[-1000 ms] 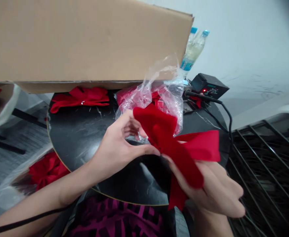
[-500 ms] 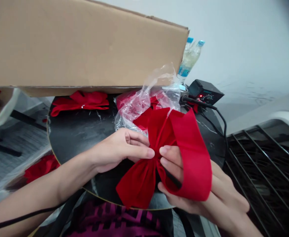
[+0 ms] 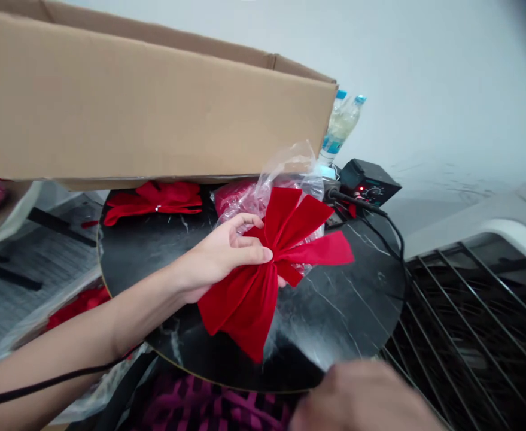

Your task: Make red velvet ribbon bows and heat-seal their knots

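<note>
A red velvet bow (image 3: 254, 293) hangs over the round black marbled table (image 3: 334, 311), pinched at its gathered middle by my left hand (image 3: 227, 251). Its loops and tails fan out to the upper right and lower left. My left thumb lies on top of the bow's centre, with fingertips partly showing beneath. My right hand (image 3: 356, 395) is off the bow, low at the bottom edge near the table's front rim. Motion smears it, and its fingers cannot be made out.
Behind the table stands a big open cardboard box (image 3: 155, 114). Another red bow (image 3: 155, 203) lies at the table's back left. Clear plastic wrapping (image 3: 245, 194) covers red material. Bottles (image 3: 341, 126) and a black control box (image 3: 370, 182) with a lit red light and cables sit back right.
My right hand has let go of the bow and dropped toward the bottom edge. The wide ribbon loop it held now lies out to the right. My left hand keeps its pinch.
</note>
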`<state>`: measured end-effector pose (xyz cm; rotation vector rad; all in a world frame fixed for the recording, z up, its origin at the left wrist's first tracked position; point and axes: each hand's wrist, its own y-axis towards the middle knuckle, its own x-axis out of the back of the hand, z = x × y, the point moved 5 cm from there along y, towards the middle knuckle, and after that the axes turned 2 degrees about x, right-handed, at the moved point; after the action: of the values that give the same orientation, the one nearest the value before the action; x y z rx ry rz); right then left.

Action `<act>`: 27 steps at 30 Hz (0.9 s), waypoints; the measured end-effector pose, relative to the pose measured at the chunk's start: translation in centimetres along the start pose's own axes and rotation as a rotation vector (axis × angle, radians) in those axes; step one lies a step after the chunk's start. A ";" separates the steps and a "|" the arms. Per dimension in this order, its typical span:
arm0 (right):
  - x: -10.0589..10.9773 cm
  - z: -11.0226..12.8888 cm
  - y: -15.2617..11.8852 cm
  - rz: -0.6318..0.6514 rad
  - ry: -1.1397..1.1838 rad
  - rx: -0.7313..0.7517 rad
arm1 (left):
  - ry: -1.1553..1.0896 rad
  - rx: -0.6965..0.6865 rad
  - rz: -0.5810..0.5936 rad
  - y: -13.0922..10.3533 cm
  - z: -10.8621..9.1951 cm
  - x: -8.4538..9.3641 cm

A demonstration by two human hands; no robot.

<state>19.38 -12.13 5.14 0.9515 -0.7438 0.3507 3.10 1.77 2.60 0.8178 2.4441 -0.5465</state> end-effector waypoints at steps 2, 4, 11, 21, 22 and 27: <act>2.9 -2.2 1.2 0.032 -0.240 -0.062 | 0.005 0.027 0.051 0.5 -0.3 -0.1; 4.5 -4.5 3.1 0.032 -0.388 -0.064 | 0.011 0.039 0.072 1.2 -0.6 0.0; 2.7 -7.9 7.3 0.046 -0.379 0.285 | 0.024 0.051 0.048 3.1 -0.7 1.2; 2.0 -7.8 8.9 0.269 -0.295 0.259 | 0.196 0.133 0.011 2.5 -0.1 2.4; 1.8 -7.9 8.9 0.294 -0.249 0.240 | 0.213 0.135 0.015 2.4 -0.1 2.4; 0.8 -9.0 8.4 0.339 -0.128 0.075 | 0.256 0.151 0.037 2.2 0.2 2.5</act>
<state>18.91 -0.05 7.54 0.9239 -1.0188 0.6221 2.82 4.36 0.55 1.0502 2.6359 -0.6539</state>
